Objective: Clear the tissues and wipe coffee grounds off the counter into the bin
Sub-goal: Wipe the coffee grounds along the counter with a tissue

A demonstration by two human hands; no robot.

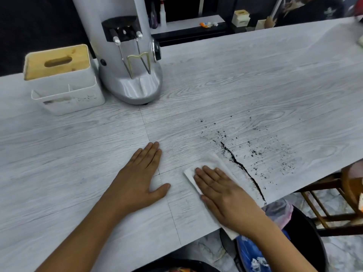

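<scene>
Right hand [222,195] flat, fingers together, pressing tissue [208,165] onto counter [78,163]. Left hand [141,173] open, palm down, holding nothing, just bracing. Grounds [241,165] piled in dark ridge just past my right fingertips, loose specks further out. Bin [306,232] below counter edge by right wrist, I think. Risk: fast push scatters grounds past bin onto floor. Grinder [127,55], tissue box [60,79] far beyond left hand, not blocking.

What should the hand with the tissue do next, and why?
Probably slide the tissue under the right hand rightward, pushing the dark line of coffee grounds toward the counter's edge, because the bin sits just below there.
</scene>
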